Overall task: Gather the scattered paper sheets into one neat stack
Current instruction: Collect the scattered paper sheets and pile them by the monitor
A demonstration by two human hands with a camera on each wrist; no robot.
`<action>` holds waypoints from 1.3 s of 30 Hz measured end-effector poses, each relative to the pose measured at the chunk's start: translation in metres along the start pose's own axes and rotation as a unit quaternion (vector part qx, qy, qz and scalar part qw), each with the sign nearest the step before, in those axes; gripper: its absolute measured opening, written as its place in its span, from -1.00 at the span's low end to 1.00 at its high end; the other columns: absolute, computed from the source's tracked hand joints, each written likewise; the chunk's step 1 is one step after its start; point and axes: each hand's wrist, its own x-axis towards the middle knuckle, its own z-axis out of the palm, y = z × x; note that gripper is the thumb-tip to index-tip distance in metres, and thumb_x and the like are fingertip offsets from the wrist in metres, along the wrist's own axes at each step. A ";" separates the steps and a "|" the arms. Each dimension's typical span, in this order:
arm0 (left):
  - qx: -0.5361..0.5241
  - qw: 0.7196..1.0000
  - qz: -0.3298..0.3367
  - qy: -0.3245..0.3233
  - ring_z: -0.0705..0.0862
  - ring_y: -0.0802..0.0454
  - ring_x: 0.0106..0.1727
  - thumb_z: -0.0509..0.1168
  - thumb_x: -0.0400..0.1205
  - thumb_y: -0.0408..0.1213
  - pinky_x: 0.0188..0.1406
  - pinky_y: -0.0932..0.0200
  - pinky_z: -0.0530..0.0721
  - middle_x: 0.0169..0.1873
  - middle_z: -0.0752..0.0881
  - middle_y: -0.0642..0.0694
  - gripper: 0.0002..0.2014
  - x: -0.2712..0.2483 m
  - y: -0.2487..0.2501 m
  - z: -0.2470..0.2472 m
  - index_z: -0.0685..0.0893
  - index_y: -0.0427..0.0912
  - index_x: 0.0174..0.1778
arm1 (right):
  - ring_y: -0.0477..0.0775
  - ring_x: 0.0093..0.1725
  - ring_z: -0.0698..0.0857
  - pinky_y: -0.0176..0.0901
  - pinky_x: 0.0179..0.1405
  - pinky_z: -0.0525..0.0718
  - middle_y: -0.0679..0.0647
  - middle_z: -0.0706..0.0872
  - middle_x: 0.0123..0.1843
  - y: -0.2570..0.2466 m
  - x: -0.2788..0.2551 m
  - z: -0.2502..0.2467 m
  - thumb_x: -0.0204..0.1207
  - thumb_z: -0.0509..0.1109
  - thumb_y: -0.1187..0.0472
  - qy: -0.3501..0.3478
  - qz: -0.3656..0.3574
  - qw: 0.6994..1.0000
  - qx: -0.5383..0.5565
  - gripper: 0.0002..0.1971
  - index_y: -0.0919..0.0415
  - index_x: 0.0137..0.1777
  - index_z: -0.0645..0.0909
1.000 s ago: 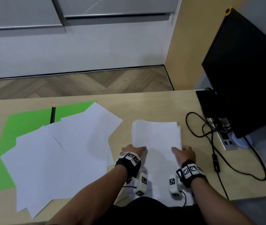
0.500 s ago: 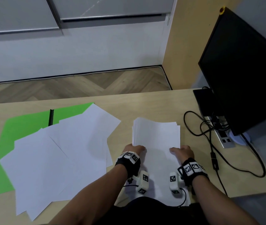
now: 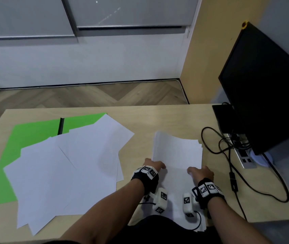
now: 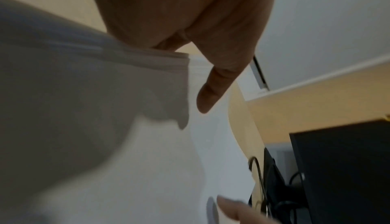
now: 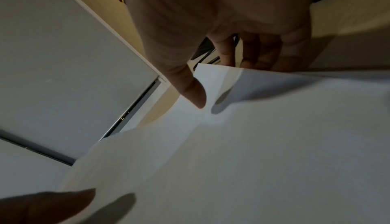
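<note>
A stack of white paper (image 3: 177,150) sits right of the desk's centre, its far end bowed upward. My left hand (image 3: 153,165) grips the stack's left edge and my right hand (image 3: 200,171) grips its right edge. In the left wrist view the left thumb (image 4: 211,94) lies over the paper stack (image 4: 147,160), with the fingers hidden under its edge. The right wrist view shows the right thumb (image 5: 190,90) on top of the stack (image 5: 253,144) and the fingers (image 5: 253,52) behind it. Several loose sheets (image 3: 69,164) lie fanned out to the left.
The loose sheets overlap a green mat (image 3: 34,131) with a black strip (image 3: 61,125) on it. A black monitor (image 3: 267,85) stands at the right, with tangled cables (image 3: 228,147) and a silver hub (image 3: 246,157) close to the stack's right side.
The far end of the stack has lifted and bowed upward, most at its far left corner. Both hands have stayed at the stack's side edges.
</note>
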 end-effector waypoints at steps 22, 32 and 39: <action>0.054 0.993 0.107 -0.010 0.78 -0.12 -0.03 0.59 0.37 -0.02 -0.08 0.11 0.72 -0.01 0.82 -0.14 -0.48 0.006 -0.011 -0.010 0.74 -0.22 0.17 | 0.00 -0.19 0.70 -0.12 -0.09 0.60 0.06 0.75 -0.07 0.009 0.013 -0.001 0.35 0.63 0.25 -0.077 -0.054 0.977 0.190 -0.61 0.23 0.13 0.59; -0.074 0.960 0.269 -0.027 0.82 -0.09 -0.12 0.69 0.24 -0.16 0.11 -0.10 0.78 -0.16 0.85 -0.16 -0.62 -0.031 0.056 -0.071 0.82 -0.25 -0.11 | 0.22 0.08 0.77 0.06 0.10 0.76 0.27 0.75 0.20 -0.060 -0.023 -0.035 0.44 0.45 0.54 -0.083 -0.208 0.873 0.434 -0.55 0.31 0.34 0.58; -0.208 0.908 0.364 -0.001 0.82 -0.03 0.01 0.65 0.15 -0.27 0.08 -0.02 0.79 -0.06 0.85 -0.08 -0.56 -0.061 0.091 -0.093 0.77 -0.10 -0.05 | -0.02 0.08 0.78 -0.22 -0.01 0.76 0.13 0.75 0.17 -0.115 -0.093 -0.076 0.36 0.56 0.38 0.045 -0.377 0.797 0.471 -0.42 0.29 0.40 0.50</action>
